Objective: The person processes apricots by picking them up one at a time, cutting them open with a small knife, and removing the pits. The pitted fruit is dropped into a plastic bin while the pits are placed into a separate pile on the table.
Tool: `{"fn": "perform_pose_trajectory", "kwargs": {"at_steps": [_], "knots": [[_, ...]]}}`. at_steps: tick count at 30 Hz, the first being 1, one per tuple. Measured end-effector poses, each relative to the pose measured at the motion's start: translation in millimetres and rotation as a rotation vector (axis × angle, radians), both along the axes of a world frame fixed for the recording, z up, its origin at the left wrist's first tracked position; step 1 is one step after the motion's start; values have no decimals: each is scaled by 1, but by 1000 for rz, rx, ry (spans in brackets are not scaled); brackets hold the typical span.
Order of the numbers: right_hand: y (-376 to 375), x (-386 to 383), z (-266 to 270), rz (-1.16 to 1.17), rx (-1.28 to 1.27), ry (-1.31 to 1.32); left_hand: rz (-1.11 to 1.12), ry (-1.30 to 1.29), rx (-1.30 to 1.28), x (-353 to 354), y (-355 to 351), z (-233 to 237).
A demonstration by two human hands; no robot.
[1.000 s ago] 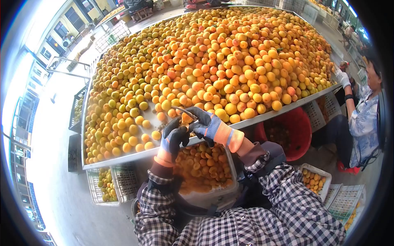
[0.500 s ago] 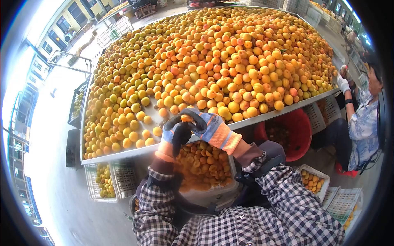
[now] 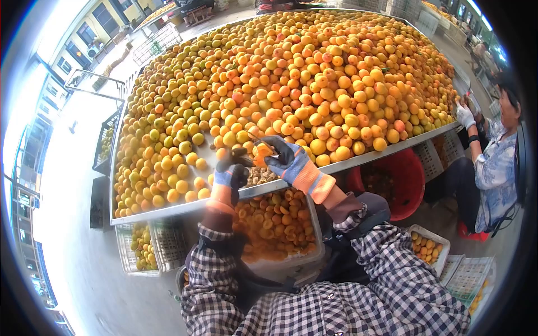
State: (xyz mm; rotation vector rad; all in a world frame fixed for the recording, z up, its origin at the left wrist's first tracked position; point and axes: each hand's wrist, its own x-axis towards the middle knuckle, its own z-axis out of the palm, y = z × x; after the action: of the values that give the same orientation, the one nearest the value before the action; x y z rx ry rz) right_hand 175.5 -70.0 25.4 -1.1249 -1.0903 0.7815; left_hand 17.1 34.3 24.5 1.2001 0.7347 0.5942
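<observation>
A heap of orange and yellow-green apricots (image 3: pixel 314 89) covers the metal-rimmed table (image 3: pixel 336 166). Over its near edge, my right hand (image 3: pixel 287 159), in a blue, black and orange glove, is closed on an opened apricot (image 3: pixel 262 154). Close beside it on the left, my gloved left hand (image 3: pixel 232 169) has its fingers closed round a slim dark tool, partly hidden, whose thin tip shows near the fruit. Small brown pits (image 3: pixel 260 176) lie on the table edge below the hands. Under the edge stands a crate (image 3: pixel 317 227) of apricot halves (image 3: pixel 277 221).
A red tub (image 3: pixel 412 193) stands under the table at right. White crates (image 3: pixel 169 246) (image 3: pixel 444 260) with apricots stand on the floor on both sides. At the far right sits a co-worker (image 3: pixel 496 162) with white-gloved hands at the table's edge.
My hands have moved slightly apart, the right one rightward and up. The apricot now shows opened between them, and the pits on the edge are uncovered. The co-worker's hands have lowered slightly.
</observation>
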Motion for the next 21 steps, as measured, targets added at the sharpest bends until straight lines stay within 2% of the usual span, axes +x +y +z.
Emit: {"fn": "perform_pose_trajectory", "kwargs": {"at_steps": [1, 4, 5, 7, 10, 11, 13, 14, 15, 19, 21], "knots": [[-3, 0, 0, 8, -3, -2, 23, 40, 72, -4, 7, 0], [-15, 0, 10, 285, -157, -16, 51, 8, 2, -8, 17, -6], [-21, 1, 16, 286, -158, -18, 38, -7, -17, -10, 19, -9], [-30, 0, 30, 594, -332, -378, 29, -33, -33, -13, 20, -10], [-43, -10, 51, 735, -289, -621, 40, -37, -45, -18, 30, -9], [-41, -9, 48, 740, -288, -616, 62, -14, -48, -22, 35, -9], [-34, -5, 37, 596, -426, -509, 89, -45, -11, -28, 46, -13], [-32, -1, 31, 487, -242, -548, 155, -32, -22, -30, 50, -14], [-32, 1, 32, 434, -305, -429, 220, -18, -34, -30, 54, -13], [-25, 7, 19, 326, -345, -390, 274, -27, 59, -27, 81, -39], [-23, 8, 16, 294, -371, -421, 318, 65, 106, -25, 101, -65]]}}
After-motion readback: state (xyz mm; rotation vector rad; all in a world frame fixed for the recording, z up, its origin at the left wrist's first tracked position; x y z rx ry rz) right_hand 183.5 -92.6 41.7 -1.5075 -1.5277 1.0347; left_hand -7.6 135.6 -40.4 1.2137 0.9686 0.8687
